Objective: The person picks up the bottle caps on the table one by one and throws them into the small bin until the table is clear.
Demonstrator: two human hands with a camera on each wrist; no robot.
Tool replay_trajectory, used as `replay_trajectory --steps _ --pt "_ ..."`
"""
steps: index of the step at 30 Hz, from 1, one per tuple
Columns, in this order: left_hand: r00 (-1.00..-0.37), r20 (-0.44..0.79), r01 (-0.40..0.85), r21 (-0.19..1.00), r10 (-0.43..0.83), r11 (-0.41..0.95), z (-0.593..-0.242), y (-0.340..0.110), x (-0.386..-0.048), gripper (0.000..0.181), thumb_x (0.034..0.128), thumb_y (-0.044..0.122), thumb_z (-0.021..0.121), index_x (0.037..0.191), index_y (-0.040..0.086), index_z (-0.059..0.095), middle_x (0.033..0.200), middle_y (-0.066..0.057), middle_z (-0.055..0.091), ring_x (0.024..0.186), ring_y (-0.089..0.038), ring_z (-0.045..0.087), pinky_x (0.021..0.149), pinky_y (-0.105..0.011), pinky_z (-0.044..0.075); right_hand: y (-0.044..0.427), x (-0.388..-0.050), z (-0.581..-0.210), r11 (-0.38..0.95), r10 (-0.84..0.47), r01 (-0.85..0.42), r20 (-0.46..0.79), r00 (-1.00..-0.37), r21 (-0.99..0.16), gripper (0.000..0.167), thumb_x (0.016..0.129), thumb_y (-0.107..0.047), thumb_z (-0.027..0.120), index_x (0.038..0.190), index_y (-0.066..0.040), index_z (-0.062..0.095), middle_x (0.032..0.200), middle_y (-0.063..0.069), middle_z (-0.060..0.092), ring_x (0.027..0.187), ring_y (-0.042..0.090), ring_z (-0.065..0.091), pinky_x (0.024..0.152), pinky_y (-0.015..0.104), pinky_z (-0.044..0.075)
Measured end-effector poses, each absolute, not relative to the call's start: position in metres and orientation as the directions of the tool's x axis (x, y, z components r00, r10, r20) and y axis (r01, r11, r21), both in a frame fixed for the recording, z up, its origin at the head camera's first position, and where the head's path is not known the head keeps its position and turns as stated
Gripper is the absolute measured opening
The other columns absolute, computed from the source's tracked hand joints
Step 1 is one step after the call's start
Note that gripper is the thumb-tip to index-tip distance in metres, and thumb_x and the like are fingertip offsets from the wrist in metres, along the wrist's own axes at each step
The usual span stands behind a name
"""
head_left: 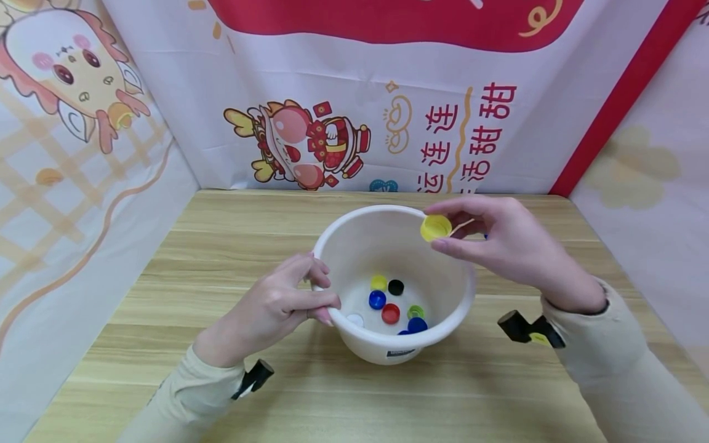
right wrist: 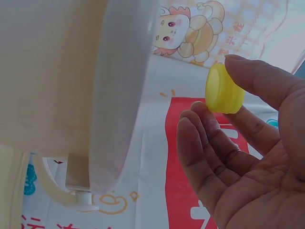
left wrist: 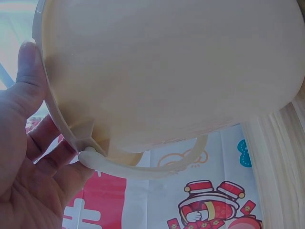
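My right hand point(head_left: 501, 240) pinches a yellow bottle cap point(head_left: 436, 227) between thumb and fingers, over the right rear rim of a white plastic bucket point(head_left: 354, 344). The right wrist view shows the same yellow cap point(right wrist: 224, 89) held beside the bucket's outer wall point(right wrist: 119, 95). At the bucket's left rim, my left hand point(head_left: 277, 295) grips the edge, its thumb on top. Inside, on the bottom, lie a yellow cap point(head_left: 379, 282), a black cap point(head_left: 396, 287), a red cap point(head_left: 390, 314), a green cap point(head_left: 415, 312), a white cap point(head_left: 356, 320) and several blue caps point(head_left: 377, 299).
The bucket stands on a wooden table point(head_left: 221, 246). Its curved handle point(left wrist: 157, 169) hangs down on the outside. Something blue point(head_left: 485, 236) shows partly behind my right hand. A printed cloth point(head_left: 343, 74) hangs along the table's back edge, and more cloth covers both sides.
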State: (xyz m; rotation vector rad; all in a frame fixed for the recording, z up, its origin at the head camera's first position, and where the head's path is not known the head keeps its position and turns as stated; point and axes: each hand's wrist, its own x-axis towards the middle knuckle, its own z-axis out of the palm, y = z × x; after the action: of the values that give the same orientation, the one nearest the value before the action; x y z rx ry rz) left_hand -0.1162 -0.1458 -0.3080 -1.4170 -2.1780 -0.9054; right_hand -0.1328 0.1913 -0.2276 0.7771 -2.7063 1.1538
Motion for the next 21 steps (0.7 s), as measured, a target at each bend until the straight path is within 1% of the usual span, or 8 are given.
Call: replay_trajectory --steps 7,13,21 --pt "-0.436 0.612 0.9 0.318 0.66 0.299 -0.3069 -0.146 -0.1149 0.031 0.0885 0.04 0.063 0.098 0.016 0.08 0.102 -0.003 0.06 0.106 -0.025 0.059 0.094 -0.039 0.054 0.1898 -0.1335 -0.2279 0.565 -0.43 -0.508 0.294 -0.854 -0.651 0.043 0.084 -0.02 0.082 0.122 -0.009 0.069 0.107 0.001 0.069 0.092 0.017 0.063 0.078 0.02 0.056" --pt "-0.424 0.623 0.905 0.307 0.657 0.293 -0.3076 -0.1463 -0.1155 0.03 0.0882 0.038 0.064 0.097 0.015 0.08 0.102 -0.003 0.06 0.105 -0.025 0.06 0.093 -0.04 0.055 0.1888 -0.134 -0.2278 0.567 -0.433 -0.506 0.287 -0.854 -0.65 0.042 0.083 -0.02 0.083 0.122 -0.01 0.069 0.107 0.001 0.069 0.092 0.017 0.062 0.078 0.021 0.057" --pt "-0.456 0.596 0.889 0.333 0.661 0.313 -0.307 -0.1468 -0.1144 0.029 0.0856 0.038 0.067 0.098 0.016 0.08 0.103 -0.003 0.06 0.107 -0.025 0.059 0.095 -0.039 0.054 0.1876 -0.134 -0.2267 0.582 -0.427 -0.486 0.263 -0.865 -0.652 0.043 0.083 -0.022 0.083 0.123 -0.011 0.069 0.107 0.001 0.069 0.092 0.017 0.062 0.078 0.022 0.057"
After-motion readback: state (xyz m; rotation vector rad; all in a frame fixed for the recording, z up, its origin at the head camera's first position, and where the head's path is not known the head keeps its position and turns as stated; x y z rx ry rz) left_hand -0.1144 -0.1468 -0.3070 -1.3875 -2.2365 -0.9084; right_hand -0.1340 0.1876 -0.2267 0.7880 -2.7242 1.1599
